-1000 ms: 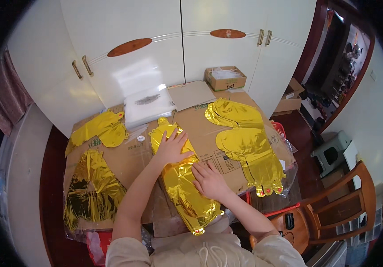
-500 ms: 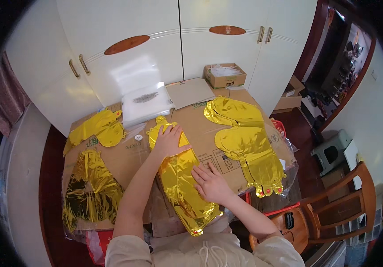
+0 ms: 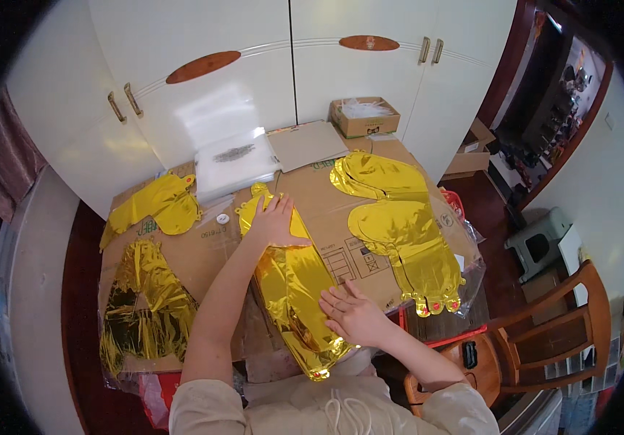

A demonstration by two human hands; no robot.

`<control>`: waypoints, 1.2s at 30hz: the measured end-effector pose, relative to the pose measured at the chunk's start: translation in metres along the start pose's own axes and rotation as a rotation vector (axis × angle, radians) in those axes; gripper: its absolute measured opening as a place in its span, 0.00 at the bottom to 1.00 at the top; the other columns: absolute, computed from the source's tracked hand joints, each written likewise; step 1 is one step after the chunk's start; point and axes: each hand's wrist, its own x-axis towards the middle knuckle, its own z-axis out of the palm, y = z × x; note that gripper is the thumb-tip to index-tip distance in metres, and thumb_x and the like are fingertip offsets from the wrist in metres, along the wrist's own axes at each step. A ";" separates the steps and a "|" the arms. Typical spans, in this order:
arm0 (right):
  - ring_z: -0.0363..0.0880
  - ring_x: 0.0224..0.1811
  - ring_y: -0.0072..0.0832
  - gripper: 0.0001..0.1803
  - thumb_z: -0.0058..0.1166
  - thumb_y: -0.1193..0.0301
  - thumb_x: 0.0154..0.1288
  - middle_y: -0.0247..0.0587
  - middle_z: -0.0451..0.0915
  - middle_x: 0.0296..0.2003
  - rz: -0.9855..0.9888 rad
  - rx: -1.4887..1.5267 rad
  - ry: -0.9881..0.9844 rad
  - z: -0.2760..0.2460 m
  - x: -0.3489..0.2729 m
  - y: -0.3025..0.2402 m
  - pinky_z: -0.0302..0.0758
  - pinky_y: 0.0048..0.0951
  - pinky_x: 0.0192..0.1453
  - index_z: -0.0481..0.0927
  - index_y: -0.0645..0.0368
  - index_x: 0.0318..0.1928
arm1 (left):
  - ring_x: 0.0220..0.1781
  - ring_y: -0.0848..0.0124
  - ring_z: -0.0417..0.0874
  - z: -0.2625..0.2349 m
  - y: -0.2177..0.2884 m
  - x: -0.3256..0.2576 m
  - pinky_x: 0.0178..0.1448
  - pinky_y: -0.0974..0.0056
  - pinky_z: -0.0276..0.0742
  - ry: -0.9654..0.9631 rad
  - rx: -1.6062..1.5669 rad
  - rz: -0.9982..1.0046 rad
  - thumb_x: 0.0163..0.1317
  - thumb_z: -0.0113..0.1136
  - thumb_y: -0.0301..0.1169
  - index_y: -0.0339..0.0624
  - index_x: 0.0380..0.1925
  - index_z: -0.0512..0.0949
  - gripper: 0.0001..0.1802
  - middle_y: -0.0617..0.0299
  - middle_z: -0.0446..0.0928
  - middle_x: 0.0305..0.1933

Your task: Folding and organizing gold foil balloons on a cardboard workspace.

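Observation:
A long, flat gold foil balloon (image 3: 294, 279), uninflated and creased, lies lengthwise on the cardboard in front of me. My left hand (image 3: 276, 223) rests flat on its far part, fingers spread and thumb pointing right. Beside the balloon's right edge, towards its near end, is my right hand (image 3: 355, 316) with its fingers stretched out; whether it touches the foil, I cannot tell. On the right lie more flat gold balloons (image 3: 403, 228) with small red spots at their near end. Another gold foil piece (image 3: 159, 206) lies at the far left, and crinkled gold foil fringe (image 3: 149, 308) nearer.
Flattened cardboard (image 3: 218, 279) covers the table. At the back stand a stack of clear plastic bags (image 3: 228, 170), a grey-brown board (image 3: 308, 145) and a small box (image 3: 365, 119) of white strips, all before white cupboards (image 3: 370, 80). A wooden chair (image 3: 555, 355) stands right.
My right hand has slid off the balloon's middle towards its right edge, a little to the right and nearer me. The left hand stays flat on the foil.

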 end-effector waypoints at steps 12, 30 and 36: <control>0.73 0.52 0.41 0.23 0.65 0.59 0.53 0.41 0.76 0.47 0.300 0.058 0.258 0.006 0.147 0.121 0.68 0.44 0.57 0.78 0.49 0.50 | 0.79 0.57 0.45 0.003 -0.002 0.001 0.77 0.40 0.37 -0.014 0.015 0.018 0.34 0.51 0.82 0.36 0.72 0.50 0.74 0.51 0.47 0.77; 0.55 0.68 0.47 0.52 0.71 0.42 0.37 0.46 0.64 0.59 0.476 -0.080 0.033 -0.002 0.090 0.081 0.42 0.67 0.71 0.64 0.51 0.62 | 0.80 0.56 0.41 -0.009 0.003 -0.001 0.77 0.41 0.35 -0.097 0.003 -0.013 0.33 0.58 0.79 0.36 0.73 0.44 0.76 0.52 0.43 0.78; 0.54 0.69 0.45 0.53 0.71 0.42 0.36 0.42 0.63 0.60 0.445 -0.096 0.020 -0.007 0.071 0.070 0.42 0.67 0.71 0.64 0.48 0.63 | 0.80 0.55 0.40 -0.011 0.003 -0.001 0.77 0.41 0.34 -0.105 0.000 -0.014 0.33 0.57 0.79 0.36 0.73 0.44 0.76 0.52 0.42 0.78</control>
